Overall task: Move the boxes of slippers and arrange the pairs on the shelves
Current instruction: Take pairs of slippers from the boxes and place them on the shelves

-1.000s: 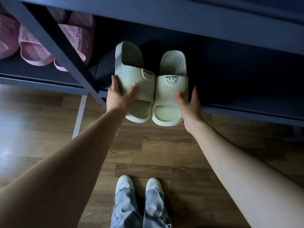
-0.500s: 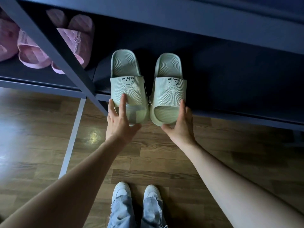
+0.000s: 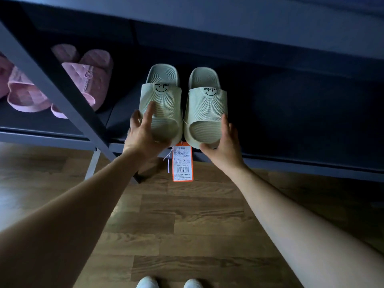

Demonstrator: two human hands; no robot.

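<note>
The 2 pale green slippers, left slipper (image 3: 161,104) and right slipper (image 3: 205,107), lie side by side on the dark lower shelf (image 3: 291,163), toes overhanging its front rail. Each is moulded foam with concentric ribbing, a "WELCOME" smiley on the strap and an open toe. The left hand (image 3: 143,135) grips the left slipper's toe, thumb on the strap. The right hand (image 3: 223,148) cups the right slipper's toe. 1 orange barcode tag (image 3: 182,163) hangs between them. Quilted pink slippers (image 3: 87,80) sit beyond the slanted post (image 3: 52,84). The plank floor (image 3: 187,225) lies below.
</note>
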